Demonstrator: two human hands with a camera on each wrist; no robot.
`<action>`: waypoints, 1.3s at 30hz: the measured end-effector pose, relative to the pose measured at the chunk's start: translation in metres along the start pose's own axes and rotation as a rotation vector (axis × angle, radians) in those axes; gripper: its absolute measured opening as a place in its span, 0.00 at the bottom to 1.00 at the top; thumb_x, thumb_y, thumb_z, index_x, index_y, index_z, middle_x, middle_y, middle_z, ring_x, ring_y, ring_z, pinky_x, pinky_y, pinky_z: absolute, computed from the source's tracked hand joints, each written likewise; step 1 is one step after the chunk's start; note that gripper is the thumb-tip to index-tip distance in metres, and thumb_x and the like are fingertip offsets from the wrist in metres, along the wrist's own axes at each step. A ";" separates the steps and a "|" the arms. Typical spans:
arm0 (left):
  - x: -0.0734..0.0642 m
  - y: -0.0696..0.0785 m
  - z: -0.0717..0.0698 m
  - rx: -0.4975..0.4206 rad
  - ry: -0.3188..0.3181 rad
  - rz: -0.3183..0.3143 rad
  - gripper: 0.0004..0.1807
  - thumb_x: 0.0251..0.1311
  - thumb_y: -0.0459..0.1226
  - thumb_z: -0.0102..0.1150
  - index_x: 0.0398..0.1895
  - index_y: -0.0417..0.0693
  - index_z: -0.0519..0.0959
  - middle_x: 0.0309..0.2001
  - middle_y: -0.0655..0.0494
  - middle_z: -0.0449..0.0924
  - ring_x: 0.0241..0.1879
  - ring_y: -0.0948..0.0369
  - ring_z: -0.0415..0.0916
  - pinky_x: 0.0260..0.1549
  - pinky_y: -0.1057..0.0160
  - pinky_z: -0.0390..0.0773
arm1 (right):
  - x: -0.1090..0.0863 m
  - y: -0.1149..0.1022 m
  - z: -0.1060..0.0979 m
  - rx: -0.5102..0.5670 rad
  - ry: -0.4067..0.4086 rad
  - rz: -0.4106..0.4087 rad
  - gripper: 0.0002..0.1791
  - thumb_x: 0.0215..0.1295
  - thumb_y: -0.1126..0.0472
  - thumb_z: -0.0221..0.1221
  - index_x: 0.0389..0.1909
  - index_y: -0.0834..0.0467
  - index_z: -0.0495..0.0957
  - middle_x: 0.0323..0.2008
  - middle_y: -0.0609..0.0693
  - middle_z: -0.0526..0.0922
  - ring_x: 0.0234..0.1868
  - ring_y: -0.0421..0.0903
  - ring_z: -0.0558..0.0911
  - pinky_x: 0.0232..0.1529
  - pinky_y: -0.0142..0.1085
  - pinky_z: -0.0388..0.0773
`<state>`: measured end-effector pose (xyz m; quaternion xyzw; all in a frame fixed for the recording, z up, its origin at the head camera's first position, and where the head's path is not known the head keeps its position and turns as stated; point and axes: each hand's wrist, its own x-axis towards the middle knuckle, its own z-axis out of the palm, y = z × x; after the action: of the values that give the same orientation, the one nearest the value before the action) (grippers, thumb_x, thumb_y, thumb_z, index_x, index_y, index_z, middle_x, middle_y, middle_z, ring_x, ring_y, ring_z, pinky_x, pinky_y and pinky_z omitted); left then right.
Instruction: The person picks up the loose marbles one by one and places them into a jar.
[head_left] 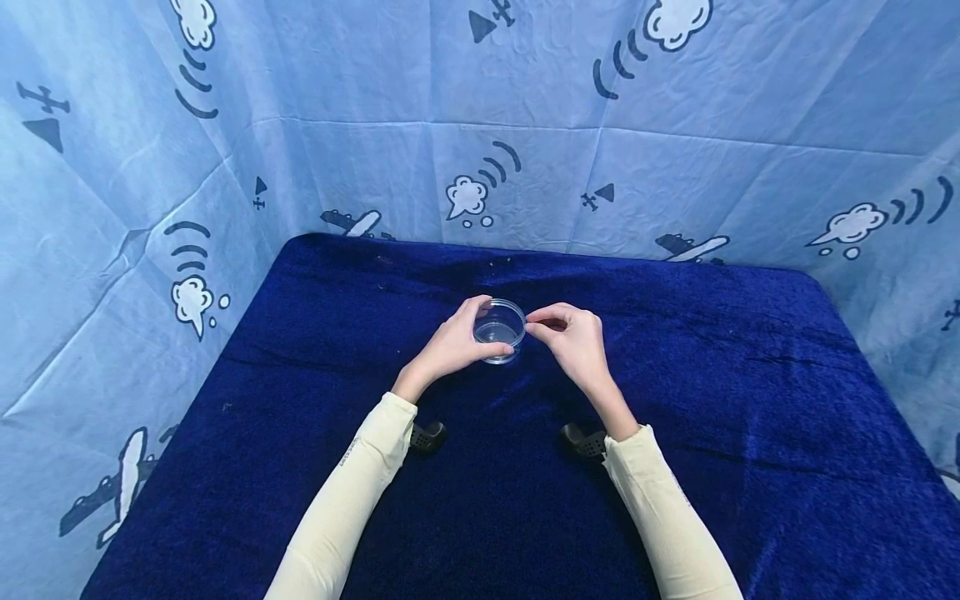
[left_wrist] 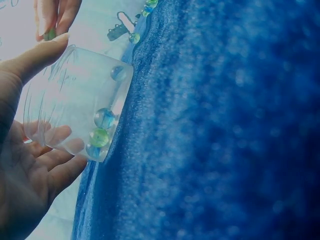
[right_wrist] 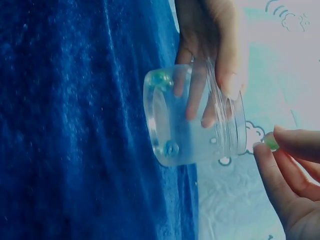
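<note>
My left hand (head_left: 447, 343) grips a clear round jar (head_left: 498, 310) without a lid, thumb on one side and fingers around the other. Several see-through marbles lie at the jar's bottom: a blue marble (left_wrist: 104, 118) and a green marble (left_wrist: 99, 137) show plainly in the left wrist view. Close to the jar's rim, my right hand (head_left: 577, 342) pinches another green marble (right_wrist: 271, 141) between thumb and fingertips. In the right wrist view this marble is just outside the jar's mouth. The jar's base is near or on the cloth; I cannot tell which.
Dark blue velvety cloth (head_left: 750, 400) covers the table. Several more marbles, one of them green (left_wrist: 134, 37), lie by the cloth's edge in the left wrist view. Light blue printed curtains (head_left: 360, 75) stand behind and at the sides. Black wrist mounts (head_left: 429, 437) sit at both cuffs.
</note>
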<state>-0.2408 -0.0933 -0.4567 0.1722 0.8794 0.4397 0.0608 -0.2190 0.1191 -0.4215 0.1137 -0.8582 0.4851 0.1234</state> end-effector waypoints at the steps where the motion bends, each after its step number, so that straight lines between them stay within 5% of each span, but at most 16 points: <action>1: 0.000 0.000 0.000 -0.001 -0.001 -0.001 0.52 0.56 0.52 0.76 0.78 0.44 0.60 0.72 0.45 0.68 0.69 0.50 0.70 0.66 0.49 0.69 | 0.000 -0.001 0.001 0.006 0.001 -0.003 0.04 0.59 0.70 0.72 0.35 0.65 0.90 0.36 0.57 0.90 0.36 0.50 0.87 0.35 0.20 0.74; 29: 0.000 0.003 -0.001 0.011 -0.003 0.000 0.51 0.56 0.53 0.75 0.77 0.44 0.60 0.72 0.44 0.68 0.67 0.48 0.71 0.65 0.47 0.70 | -0.006 -0.006 0.015 0.034 -0.007 -0.053 0.05 0.58 0.72 0.73 0.36 0.65 0.90 0.37 0.57 0.90 0.39 0.53 0.89 0.38 0.21 0.76; 39: -0.001 0.002 -0.002 0.010 -0.010 -0.001 0.51 0.56 0.53 0.75 0.77 0.45 0.60 0.72 0.44 0.68 0.68 0.48 0.70 0.66 0.46 0.69 | -0.007 -0.008 0.015 0.014 -0.018 -0.048 0.05 0.59 0.71 0.73 0.36 0.65 0.90 0.37 0.57 0.90 0.40 0.53 0.89 0.43 0.45 0.84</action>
<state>-0.2403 -0.0937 -0.4544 0.1742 0.8814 0.4343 0.0647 -0.2114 0.1027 -0.4242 0.1394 -0.8528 0.4872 0.1263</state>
